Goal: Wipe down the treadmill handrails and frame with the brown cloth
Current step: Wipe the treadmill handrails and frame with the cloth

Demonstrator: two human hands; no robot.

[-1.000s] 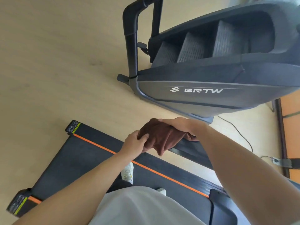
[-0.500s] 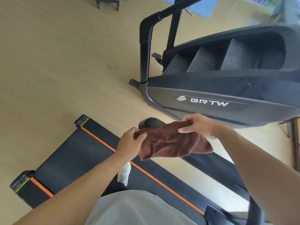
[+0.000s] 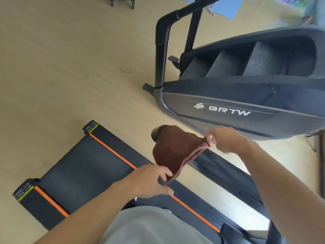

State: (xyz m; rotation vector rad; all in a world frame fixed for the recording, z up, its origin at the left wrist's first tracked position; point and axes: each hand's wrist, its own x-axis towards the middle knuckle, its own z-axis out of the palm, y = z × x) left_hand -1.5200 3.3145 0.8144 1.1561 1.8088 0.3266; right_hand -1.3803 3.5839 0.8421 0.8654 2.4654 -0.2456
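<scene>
A brown cloth hangs draped over the rounded end of a black treadmill handrail, stretched between both hands. My right hand pinches its upper corner at the right. Lower down, my left hand pinches the bottom edge with its other fingers spread. The handrail's tip pokes out past the cloth. Below lies the black treadmill belt with orange side stripes.
A large grey stair-climber machine marked BRTW stands close on the right, its black upright rail at centre top. Light wooden floor spreads to the left. A blue mat and a wheeled frame lie far back.
The cloth was bunched on the handrail under both hands; the hands have pulled apart, the left one downward, spreading the cloth. The view has tilted up, showing more of the room.
</scene>
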